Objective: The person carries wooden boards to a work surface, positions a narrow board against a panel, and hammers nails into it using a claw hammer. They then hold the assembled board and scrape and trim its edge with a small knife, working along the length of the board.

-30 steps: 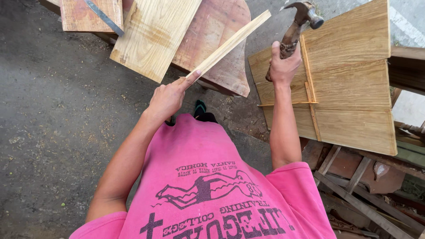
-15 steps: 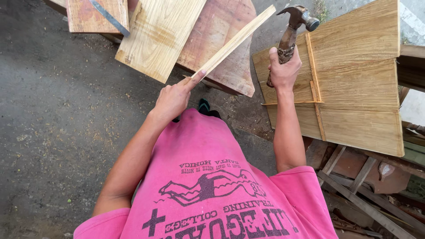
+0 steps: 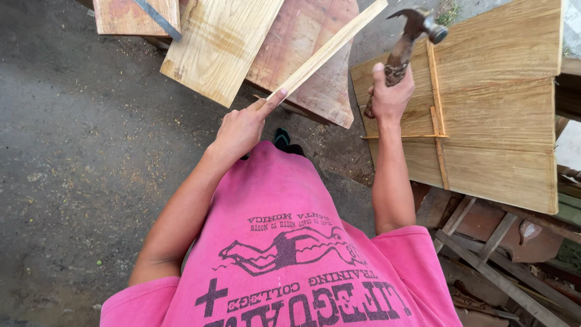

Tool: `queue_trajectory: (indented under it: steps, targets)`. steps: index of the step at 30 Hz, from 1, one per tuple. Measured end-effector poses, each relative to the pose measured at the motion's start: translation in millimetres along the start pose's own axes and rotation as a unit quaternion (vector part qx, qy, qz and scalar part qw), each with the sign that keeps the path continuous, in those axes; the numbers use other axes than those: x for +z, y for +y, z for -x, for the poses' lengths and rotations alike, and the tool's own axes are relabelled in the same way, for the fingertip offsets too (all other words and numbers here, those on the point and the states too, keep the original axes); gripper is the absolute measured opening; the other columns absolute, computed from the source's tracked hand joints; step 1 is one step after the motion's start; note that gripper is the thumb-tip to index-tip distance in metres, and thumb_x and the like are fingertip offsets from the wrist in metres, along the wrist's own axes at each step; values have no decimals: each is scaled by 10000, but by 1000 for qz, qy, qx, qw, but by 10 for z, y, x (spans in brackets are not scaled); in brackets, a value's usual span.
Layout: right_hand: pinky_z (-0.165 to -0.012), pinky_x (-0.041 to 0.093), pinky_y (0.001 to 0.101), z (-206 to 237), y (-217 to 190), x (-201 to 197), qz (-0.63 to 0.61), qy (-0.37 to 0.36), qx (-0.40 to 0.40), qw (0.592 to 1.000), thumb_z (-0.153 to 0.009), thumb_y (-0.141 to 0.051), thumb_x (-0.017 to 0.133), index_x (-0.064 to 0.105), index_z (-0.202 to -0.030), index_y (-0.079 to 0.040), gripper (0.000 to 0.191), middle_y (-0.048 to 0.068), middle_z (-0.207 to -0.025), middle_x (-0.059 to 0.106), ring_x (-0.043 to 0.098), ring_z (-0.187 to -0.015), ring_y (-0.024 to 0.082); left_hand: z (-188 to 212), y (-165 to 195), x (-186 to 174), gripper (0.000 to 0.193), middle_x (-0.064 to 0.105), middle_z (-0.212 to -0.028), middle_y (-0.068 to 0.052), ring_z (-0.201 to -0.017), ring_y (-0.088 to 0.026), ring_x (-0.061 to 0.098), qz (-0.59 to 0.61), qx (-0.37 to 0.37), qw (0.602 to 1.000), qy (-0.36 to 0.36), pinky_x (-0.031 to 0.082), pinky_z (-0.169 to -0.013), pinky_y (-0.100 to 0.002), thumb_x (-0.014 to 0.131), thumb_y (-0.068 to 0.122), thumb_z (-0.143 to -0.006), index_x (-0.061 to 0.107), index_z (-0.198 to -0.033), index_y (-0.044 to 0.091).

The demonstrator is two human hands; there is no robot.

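Head view: left hand (image 3: 241, 128) pinches wood strip (image 3: 330, 49) toward 1 o'clock, right hand (image 3: 390, 97) clenches claw hammer (image 3: 417, 27); steady strip advised before striking.

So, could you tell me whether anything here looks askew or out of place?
Mostly the boards. The pale plank lies tilted across a reddish board, overhanging the ground. Loose timber offcuts are jumbled at lower right. The left hand holds a thin strip; the right hand holds a raised hammer.
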State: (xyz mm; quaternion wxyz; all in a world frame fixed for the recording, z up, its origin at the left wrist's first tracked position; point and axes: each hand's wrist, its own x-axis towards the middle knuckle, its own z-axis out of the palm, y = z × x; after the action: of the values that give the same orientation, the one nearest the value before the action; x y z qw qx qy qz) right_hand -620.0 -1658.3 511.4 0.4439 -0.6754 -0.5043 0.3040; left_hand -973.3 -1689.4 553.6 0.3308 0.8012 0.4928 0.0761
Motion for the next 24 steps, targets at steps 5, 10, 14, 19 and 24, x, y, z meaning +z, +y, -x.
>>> queue_trajectory:
  steps: [5, 10, 14, 19, 24]
  targets:
    - [-668, 574, 313, -153, 69, -69, 196, 9, -142, 970, -1025, -292, 772, 647, -1052, -47, 277, 28, -797, 715, 726, -696, 123, -19, 13, 20, 833, 627, -1384, -150, -764, -438, 716, -13, 4, 1000, -6, 598, -652, -536, 518, 1, -906, 263, -1602, 383]
    - [-613, 543, 331, -143, 59, -79, 133, -14, -31, 991, -983, -326, 761, 627, -979, -56, 301, 24, -731, 676, 652, -627, 120, -19, 2, 8, 839, 632, -1363, -137, -783, -427, 723, -23, -16, 999, -34, 602, -676, -536, 507, 3, -921, 250, -1613, 403]
    - [-602, 547, 327, -163, 92, -68, 101, 2, -32, 994, -959, -332, 746, 633, -984, -59, 297, 27, -681, 649, 653, -607, 103, -49, -12, -16, 847, 625, -1383, -126, -764, -431, 719, -18, 0, 1000, -2, 603, -666, -536, 509, -3, -903, 252, -1603, 398]
    - [-608, 522, 339, -16, 42, -1, 147, -55, 15, 987, -993, -337, 730, 622, -976, -41, 315, 47, -764, 660, 592, -611, 138, -39, 8, 10, 856, 609, -1398, -146, -757, -429, 720, -21, -8, 1000, -15, 607, -643, -529, 497, -23, -902, 248, -1611, 388]
    - [-693, 560, 357, 376, -212, 145, 126, -17, -38, 991, -942, -266, 796, 665, -1028, 24, 330, 100, -788, 700, 669, -708, 169, -8, 14, 39, 888, 620, -1395, -141, -734, -433, 714, -13, -2, 1000, -10, 595, -631, -538, 505, -38, -872, 243, -1610, 380]
